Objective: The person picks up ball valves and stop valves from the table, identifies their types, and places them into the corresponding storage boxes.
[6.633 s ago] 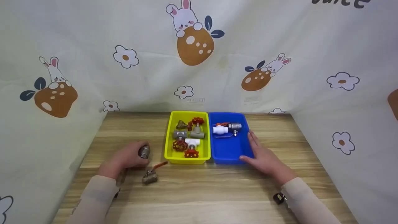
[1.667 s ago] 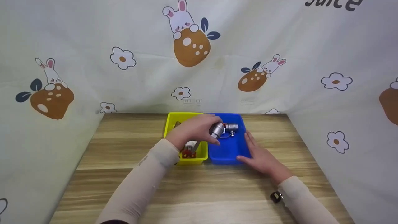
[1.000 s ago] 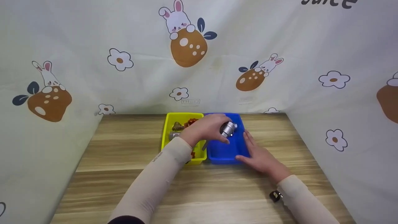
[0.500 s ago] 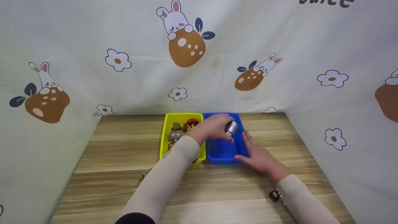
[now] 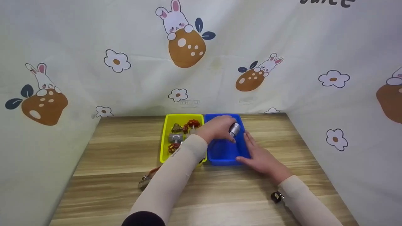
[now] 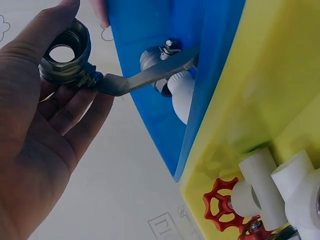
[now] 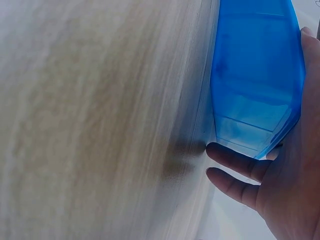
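My left hand (image 5: pixel 218 128) grips a metal ball valve (image 5: pixel 234 129) over the blue bin (image 5: pixel 223 162). In the left wrist view, thumb and fingers hold the round body of that ball valve (image 6: pixel 65 75), and its long flat lever reaches across the bin's opening. Below the lever lie a white plastic valve (image 6: pixel 182 100) and another metal valve (image 6: pixel 149 60) inside the bin. My right hand (image 5: pixel 263 160) rests against the bin's right side, thumb at the front corner. In the right wrist view, the fingers of the right hand (image 7: pixel 290 190) are extended beside the blue wall.
A yellow bin (image 5: pixel 162 147) stands left of the blue one, holding several valves with red handwheels (image 5: pixel 193 123). On the wooden table (image 5: pixel 106 150) at front left lies another metal ball valve (image 5: pixel 144 182) with an orange-red lever, partly behind the left sleeve (image 5: pixel 176 175).
My left hand has carried the ball valve from the table's left side across the yellow bin to over the blue bin, slowing lately. The right hand has stayed at the blue bin's side.
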Demonstrator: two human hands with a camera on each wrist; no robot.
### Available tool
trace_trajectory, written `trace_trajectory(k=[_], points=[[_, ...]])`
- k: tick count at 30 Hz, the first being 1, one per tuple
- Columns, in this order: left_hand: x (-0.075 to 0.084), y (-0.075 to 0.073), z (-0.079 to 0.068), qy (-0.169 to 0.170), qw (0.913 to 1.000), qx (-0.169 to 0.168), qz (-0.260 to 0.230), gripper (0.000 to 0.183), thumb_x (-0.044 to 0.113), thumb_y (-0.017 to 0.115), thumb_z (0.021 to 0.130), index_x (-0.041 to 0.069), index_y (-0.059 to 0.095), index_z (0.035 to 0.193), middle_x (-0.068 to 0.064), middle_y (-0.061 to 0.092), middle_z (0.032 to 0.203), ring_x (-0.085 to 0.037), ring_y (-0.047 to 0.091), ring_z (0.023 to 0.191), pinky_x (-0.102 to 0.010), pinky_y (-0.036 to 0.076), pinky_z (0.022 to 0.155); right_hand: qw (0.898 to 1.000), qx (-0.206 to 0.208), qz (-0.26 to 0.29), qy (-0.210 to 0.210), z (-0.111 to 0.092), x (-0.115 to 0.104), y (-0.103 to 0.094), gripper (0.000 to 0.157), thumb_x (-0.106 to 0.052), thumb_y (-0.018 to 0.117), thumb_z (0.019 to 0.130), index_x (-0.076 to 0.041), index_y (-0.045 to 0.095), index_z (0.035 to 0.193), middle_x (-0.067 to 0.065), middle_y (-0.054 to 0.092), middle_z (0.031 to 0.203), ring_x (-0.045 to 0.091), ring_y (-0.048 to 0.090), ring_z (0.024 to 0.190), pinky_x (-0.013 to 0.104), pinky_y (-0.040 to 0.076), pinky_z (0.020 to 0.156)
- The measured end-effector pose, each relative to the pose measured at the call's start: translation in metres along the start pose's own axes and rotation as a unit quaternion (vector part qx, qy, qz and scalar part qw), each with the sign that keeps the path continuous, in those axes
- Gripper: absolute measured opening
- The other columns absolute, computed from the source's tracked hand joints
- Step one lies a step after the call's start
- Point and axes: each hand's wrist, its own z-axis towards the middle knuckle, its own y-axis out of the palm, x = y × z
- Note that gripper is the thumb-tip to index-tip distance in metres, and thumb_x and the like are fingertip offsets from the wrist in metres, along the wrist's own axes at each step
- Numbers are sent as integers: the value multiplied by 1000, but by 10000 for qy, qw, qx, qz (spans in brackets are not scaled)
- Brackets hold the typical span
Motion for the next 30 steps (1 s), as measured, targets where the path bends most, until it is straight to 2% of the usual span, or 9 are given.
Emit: trace_trajectory(k=[7, 11, 16, 30], points=[[2, 5, 4, -149, 9998, -55, -93, 70, 43, 94, 90, 14, 65, 147, -4, 71, 133, -22, 67, 118, -47, 56, 112, 10000, 27, -20, 17, -1, 1, 0, 111, -63, 70, 103, -9, 8, 178, 9, 4, 187, 51, 47, 152, 67, 43, 120], [2, 9, 9, -124, 9998, -75, 152, 67, 41, 95, 89, 12, 67, 142, -5, 72, 128, -22, 67, 114, -43, 56, 111, 10000, 11, -18, 25, -1, 2, 1, 111, -63, 69, 104, -8, 8, 178, 11, 5, 186, 52, 52, 148, 66, 46, 117], [1, 15, 15, -250, 9988, -92, 408, 63, 39, 96, 89, 10, 68, 138, -6, 73, 125, -23, 67, 111, -42, 56, 111, 9999, -67, -27, 78, 0, 1, 1, 110, -63, 68, 104, -8, 8, 178, 12, 5, 186, 52, 50, 149, 67, 45, 118], [9, 22, 18, -592, 9971, -449, 144, 56, 29, 95, 91, 10, 68, 137, -7, 73, 123, -23, 68, 105, -45, 56, 111, 10000, -1, -22, 14, 0, 0, 0, 111, -63, 68, 104, -8, 7, 178, 12, 5, 186, 52, 49, 150, 66, 44, 119]])
